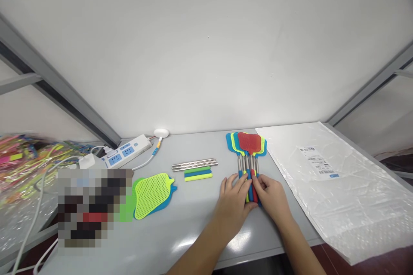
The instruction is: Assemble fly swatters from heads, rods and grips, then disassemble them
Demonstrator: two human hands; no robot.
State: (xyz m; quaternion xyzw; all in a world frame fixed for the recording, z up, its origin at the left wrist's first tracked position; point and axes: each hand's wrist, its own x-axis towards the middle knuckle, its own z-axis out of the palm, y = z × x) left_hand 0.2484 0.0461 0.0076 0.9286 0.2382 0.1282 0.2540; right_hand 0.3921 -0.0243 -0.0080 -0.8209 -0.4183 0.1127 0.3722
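Observation:
A bunch of telescopic fly swatters (249,142) lies on the grey table, with red, blue and yellow-green mesh heads, metal rods and coloured handles. My left hand (234,197) wraps over the handles from the left, its thumb near their lower ends. From the right, my right hand (272,195) closes its fingers against the red handle side. Left of the bunch are loose metal rods (194,164) and green, blue and yellow handle sleeves (198,174). Further left, loose mesh swatter heads (154,195), yellow-green over blue, lie stacked. My hands partly hide the handles.
A white padded mailing bag (300,180) with a label covers the table's right side. At the left are a power strip (125,152) with cables, a blurred-out object (93,210) and plastic-wrapped colourful goods (26,172). A wall (206,60) stands behind.

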